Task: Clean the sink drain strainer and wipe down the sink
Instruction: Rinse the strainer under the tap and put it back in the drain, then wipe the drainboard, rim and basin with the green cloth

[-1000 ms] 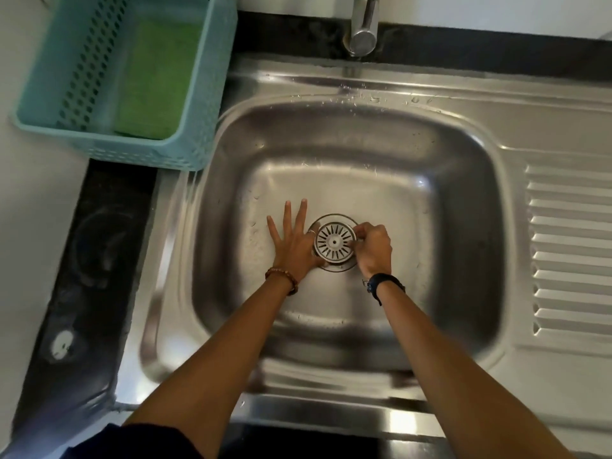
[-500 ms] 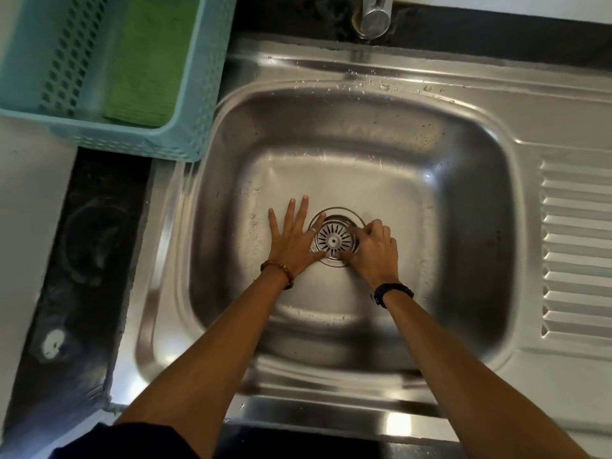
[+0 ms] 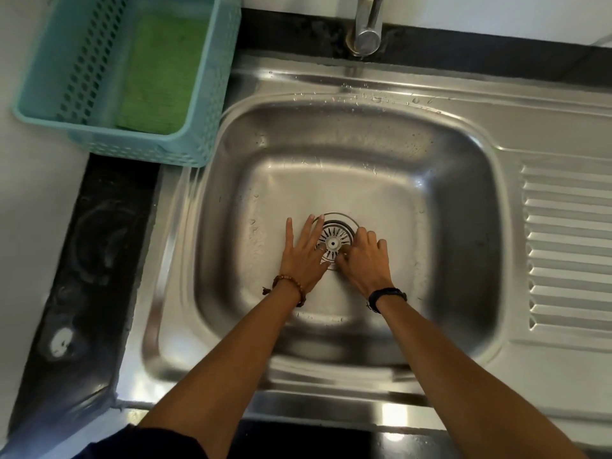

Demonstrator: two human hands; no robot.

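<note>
The strainer (image 3: 333,241) is seated in the drain of the sink (image 3: 457,207); judged light, rigid, wet-slick; best pinched at rim or hub; left hand (image 3: 303,256) lies flat beside it; right hand (image 3: 362,260) is curled at its edge, grip undetermined.

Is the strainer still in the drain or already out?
In. The strainer sits flat inside the drain ring, left hand spread beside it, right hand fingers curled at its edge.

Glossy steel sink (image 3: 331,154); plastic basket (image 3: 185,140), prob.
</note>
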